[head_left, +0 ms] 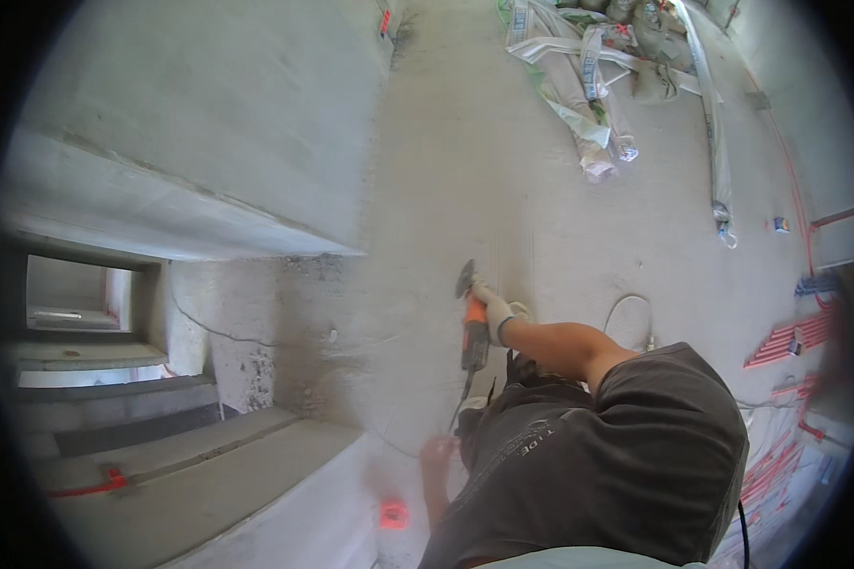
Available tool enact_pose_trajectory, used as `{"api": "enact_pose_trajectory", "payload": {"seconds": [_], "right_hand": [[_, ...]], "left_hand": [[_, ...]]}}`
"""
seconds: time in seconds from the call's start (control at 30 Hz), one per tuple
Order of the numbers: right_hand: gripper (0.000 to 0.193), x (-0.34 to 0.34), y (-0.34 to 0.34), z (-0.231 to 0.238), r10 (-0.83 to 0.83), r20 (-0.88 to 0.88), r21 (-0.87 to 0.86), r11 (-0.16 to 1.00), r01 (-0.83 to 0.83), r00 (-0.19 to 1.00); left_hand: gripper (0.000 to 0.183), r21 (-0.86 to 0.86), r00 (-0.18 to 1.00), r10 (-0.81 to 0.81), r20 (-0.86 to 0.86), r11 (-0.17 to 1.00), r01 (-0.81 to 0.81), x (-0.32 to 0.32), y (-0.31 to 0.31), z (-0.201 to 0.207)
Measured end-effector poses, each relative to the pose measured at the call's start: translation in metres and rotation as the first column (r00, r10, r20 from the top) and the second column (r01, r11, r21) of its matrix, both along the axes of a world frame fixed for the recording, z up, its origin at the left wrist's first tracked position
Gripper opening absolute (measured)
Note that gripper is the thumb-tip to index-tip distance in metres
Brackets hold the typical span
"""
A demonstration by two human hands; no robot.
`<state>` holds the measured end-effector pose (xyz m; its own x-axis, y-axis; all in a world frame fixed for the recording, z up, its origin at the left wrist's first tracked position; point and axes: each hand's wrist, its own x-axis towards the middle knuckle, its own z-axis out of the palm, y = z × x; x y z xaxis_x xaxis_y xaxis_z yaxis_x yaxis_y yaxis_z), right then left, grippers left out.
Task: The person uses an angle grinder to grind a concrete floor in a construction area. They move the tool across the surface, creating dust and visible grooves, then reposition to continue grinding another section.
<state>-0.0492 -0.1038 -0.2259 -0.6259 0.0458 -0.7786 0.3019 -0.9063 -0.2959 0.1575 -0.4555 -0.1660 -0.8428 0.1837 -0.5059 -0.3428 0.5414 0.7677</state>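
An angle grinder (473, 327) with an orange and dark grey body is held low over the grey concrete floor (427, 190). Its round disc (465, 278) points away from me, close to the floor; I cannot tell whether they touch. My right hand (489, 301), in a pale glove, is closed around the grinder's front end beside the disc. The grinder's cord (461, 398) trails back toward me. Lower and further left, my left hand (438, 455) is near the cord, off the grinder. It is blurred, and its fingers cannot be made out.
Long wrapped bundles (579, 114) and sacks (655, 81) lie at the far right. Red pipes (792, 337) run along the right side. A concrete wall block (209, 123) stands left, above an opening (81, 294). A bright red object (394, 515) sits near my left arm. A looped cable (628, 302) lies right.
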Motion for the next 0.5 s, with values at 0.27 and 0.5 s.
{"api": "enact_pose_trajectory", "payload": {"seconds": [0.27,0.5], "right_hand": [[0.061,-0.001,0.096,-0.036,-0.238,0.001,0.115,0.965,0.237,0.971],[0.05,0.057,0.132,-0.006,-0.439,0.033,0.294,0.863,0.411,0.898]], "left_hand": [[0.043,-0.584,0.89,-0.452,0.054,0.709,0.396,0.054,-0.036,-0.01],[0.031,-0.515,0.867,-0.496,0.039,0.734,0.443,0.095,-0.033,-0.014]]}}
